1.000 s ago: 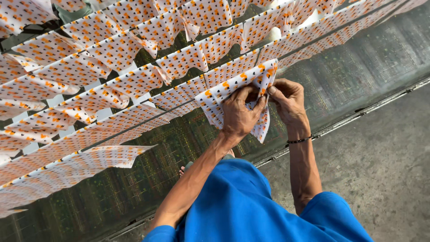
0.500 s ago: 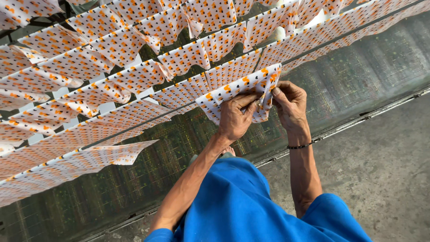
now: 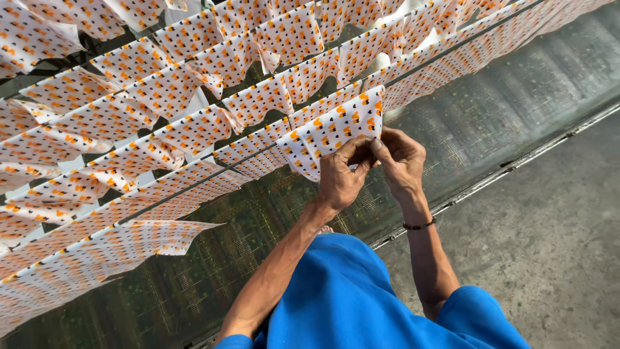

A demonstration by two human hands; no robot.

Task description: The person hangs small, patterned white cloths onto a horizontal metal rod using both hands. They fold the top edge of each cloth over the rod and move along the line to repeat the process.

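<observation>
Both hands are up at the same small cloth. It is white with little orange and dark shapes on it. The cloth hangs over a thin line that runs from low on the left to high on the right.

The left hand has its fingers closed on the bottom edge of the cloth. The right hand is just beside it, touching it, and its fingers are closed on the same edge at the corner. Both grips are tight pinches, with almost no gap between thumb and fingers. The cloth sits just above the two grips and spreads out to the left of them.

Many more cloths of the same kind hang in rows above and to the left of the grips. Some are flat and some are a bit curled. One long piece hangs lower down, well to the left of the grips. Below the grips is a dark, greenish sloping floor, and to the right is grey concrete.

To do this well, I think the pinches should stay small and near the edge, so the cloth does not crumple. The hands should pull evenly, so the cloth lies flat over the line. It looks thin, so a hard tug could tear it or drag it off. It should not bump the cloth next to it.
</observation>
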